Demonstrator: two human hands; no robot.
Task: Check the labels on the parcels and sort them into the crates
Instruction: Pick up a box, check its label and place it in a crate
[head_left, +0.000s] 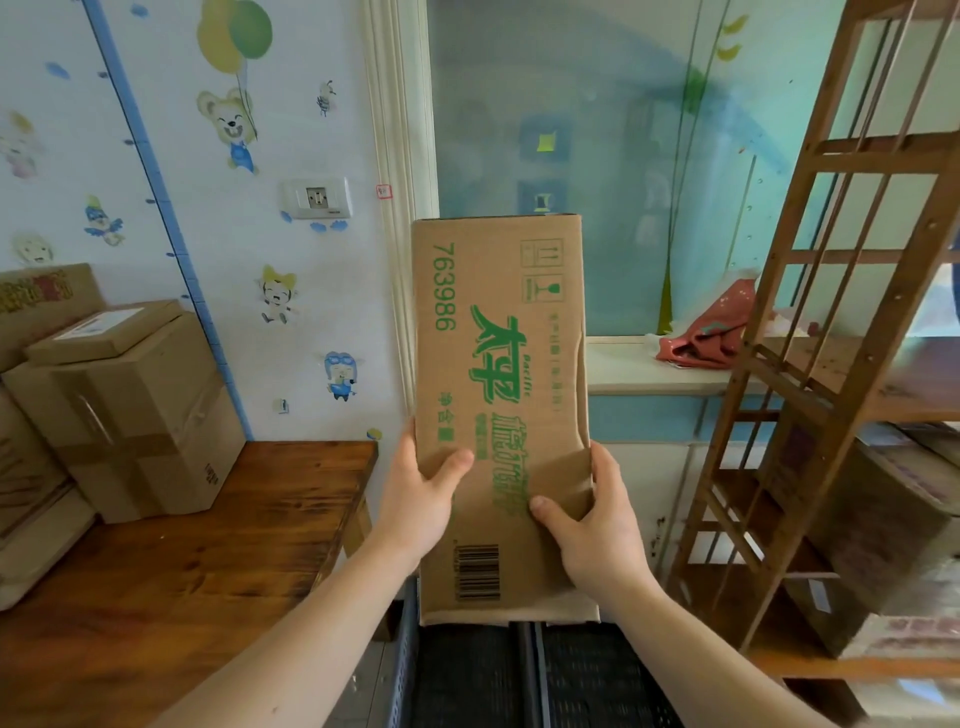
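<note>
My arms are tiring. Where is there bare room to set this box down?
The table is bare from the stacked boxes to its right edge; the white ledge is bare left of the red cloth. The shelf is crowded low down.

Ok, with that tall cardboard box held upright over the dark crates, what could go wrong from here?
1. The left hand and right hand grip only the lower part of the tall brown cardboard box with green print, so its top may tip.
2. This face shows a barcode but no shipping label; it may be missorted into the dark plastic crates.
3. Turning it could knock the wooden shelf frame.
</note>
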